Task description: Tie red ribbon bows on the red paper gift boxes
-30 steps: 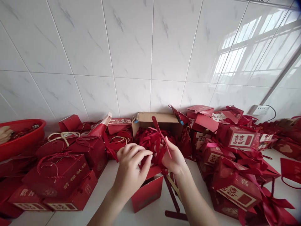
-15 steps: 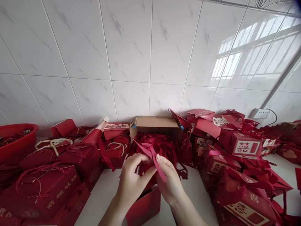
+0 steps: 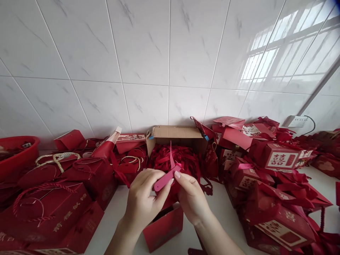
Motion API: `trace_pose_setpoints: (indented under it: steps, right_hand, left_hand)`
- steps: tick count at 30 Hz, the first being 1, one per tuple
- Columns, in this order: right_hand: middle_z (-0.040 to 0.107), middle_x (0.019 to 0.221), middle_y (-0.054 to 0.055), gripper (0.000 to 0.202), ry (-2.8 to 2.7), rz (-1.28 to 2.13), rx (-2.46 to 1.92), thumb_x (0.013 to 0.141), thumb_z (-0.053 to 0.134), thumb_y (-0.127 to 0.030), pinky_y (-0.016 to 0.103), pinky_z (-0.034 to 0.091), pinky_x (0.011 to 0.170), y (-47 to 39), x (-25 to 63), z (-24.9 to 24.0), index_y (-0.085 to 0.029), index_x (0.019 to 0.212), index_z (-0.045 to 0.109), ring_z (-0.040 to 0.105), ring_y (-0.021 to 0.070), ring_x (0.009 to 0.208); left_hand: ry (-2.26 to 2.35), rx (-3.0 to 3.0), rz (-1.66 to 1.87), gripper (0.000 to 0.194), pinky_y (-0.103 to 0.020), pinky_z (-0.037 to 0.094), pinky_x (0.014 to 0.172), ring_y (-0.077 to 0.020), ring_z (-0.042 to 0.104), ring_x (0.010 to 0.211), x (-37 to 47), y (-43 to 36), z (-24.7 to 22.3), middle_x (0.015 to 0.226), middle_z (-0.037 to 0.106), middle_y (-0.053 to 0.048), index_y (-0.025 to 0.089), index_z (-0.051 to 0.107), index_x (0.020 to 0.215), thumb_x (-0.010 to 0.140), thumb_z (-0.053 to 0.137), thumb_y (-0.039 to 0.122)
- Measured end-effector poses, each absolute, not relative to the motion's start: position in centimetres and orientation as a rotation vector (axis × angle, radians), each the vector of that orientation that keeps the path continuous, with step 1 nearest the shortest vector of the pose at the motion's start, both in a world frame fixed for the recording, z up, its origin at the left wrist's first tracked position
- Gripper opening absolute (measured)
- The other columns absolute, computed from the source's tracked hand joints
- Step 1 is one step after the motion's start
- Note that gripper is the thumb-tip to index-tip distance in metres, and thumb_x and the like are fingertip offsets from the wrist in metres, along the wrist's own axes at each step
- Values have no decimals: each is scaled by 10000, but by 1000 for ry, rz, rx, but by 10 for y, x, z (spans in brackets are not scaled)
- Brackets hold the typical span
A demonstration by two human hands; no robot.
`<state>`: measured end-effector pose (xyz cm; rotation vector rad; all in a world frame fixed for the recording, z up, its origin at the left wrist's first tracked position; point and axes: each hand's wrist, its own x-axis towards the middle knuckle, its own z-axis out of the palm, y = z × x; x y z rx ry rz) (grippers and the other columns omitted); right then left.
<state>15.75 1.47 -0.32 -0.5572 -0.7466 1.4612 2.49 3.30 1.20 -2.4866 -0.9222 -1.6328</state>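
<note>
A pinkish-red strap [image 3: 164, 180] with a rounded end and a small hole is pinched between my two hands. My left hand [image 3: 145, 198] grips it near the rounded end, thumb below and fingers behind. Against its upper right part presses the thumb of my right hand [image 3: 193, 198]; the other fingers curl underneath, partly hidden. A thin pointed piece of the same colour rises from the strap. Just below the hands stands an open red box [image 3: 166, 230]. Behind them, a cardboard carton [image 3: 177, 132] on its side holds a heap of dark red ribbons [image 3: 162, 156].
Red gift boxes with rope handles [image 3: 50, 209] are piled at left, beside a red plastic basin [image 3: 18, 156]. More red boxes with ribbons [image 3: 281, 159] are stacked at right. A white tiled wall [image 3: 143, 53] stands behind, with a power strip [image 3: 295, 121] near it.
The strap has turned, so its rounded, holed end now points down-left across my left fingers instead of down-right. My hands stay close together, and the view has shifted slightly.
</note>
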Motion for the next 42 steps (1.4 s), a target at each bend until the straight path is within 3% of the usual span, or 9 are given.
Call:
trace_pose_setpoints:
  steps: [8,15,19,22,26,30,32,35,42]
  right_hand:
    - [542,645,-2,223,-885,1365,-625,770,744,-372,270,386,643,18,164,-15,-193,637,729,447,123,637]
    - [518,594,-10,303,-1069,1111,-833,772,721,-426,262,364,594,23,173,-13,-175,605,684,416,110,588]
    - [608,624,31,429,-1137,734,-1209,795,598,-571,290,399,571,49,206,-22,-179,644,683,501,155,575]
    - [583,587,46,320,-1126,525,-1412,674,736,-488,331,429,609,66,242,-28,-175,639,681,538,206,611]
    - [653,1022,127,379,-1265,340,-1374,765,696,-380,409,485,811,50,256,-19,-192,1094,677,597,275,941]
    - [468,1428,101,514,-1860,210,-802,877,620,-243,451,402,1070,17,225,3,-271,1371,481,421,262,1329]
    - [562,1339,99,463,-1942,176,-591,878,628,-193,444,416,1068,9,209,9,-265,1323,524,479,251,1290]
    - [709,1036,67,321,-1887,137,-490,894,608,-147,371,521,876,8,197,11,-253,1196,598,659,198,986]
    - [701,891,54,163,-1949,162,-503,900,582,-111,300,506,728,4,202,2,-206,1023,630,648,157,834]
  left_hand:
    - [-1305,-2860,-1929,123,-242,533,672,-172,669,759,25,33,13,829,709,-44,173,673,908,870,606,268]
    - [-1330,-2739,-1889,143,-222,485,603,-137,609,631,23,39,8,690,665,-11,166,671,790,864,612,273]
    - [-1403,-2651,-1830,145,-235,497,656,-153,634,693,17,45,7,738,693,-17,178,667,804,870,599,289]
    - [-1492,-2637,-1822,176,-237,494,637,-160,629,693,12,47,8,729,686,-15,187,660,791,870,591,328]
    - [-1599,-2797,-1856,197,-245,484,651,-166,606,712,9,38,17,733,651,-18,184,649,795,866,591,358]
    - [-1738,-3130,-1850,215,-228,450,672,-140,546,722,10,26,26,731,585,3,187,628,800,876,587,383]
    - [-1729,-3301,-1885,229,-225,441,679,-131,522,719,9,25,27,727,559,11,184,621,806,868,598,403]
    - [-1693,-3494,-1879,243,-235,443,712,-136,529,754,7,25,26,757,567,5,180,617,817,867,599,416]
    - [-1594,-3578,-1342,224,-234,420,725,-139,533,780,4,24,31,785,588,13,194,616,811,907,537,381]
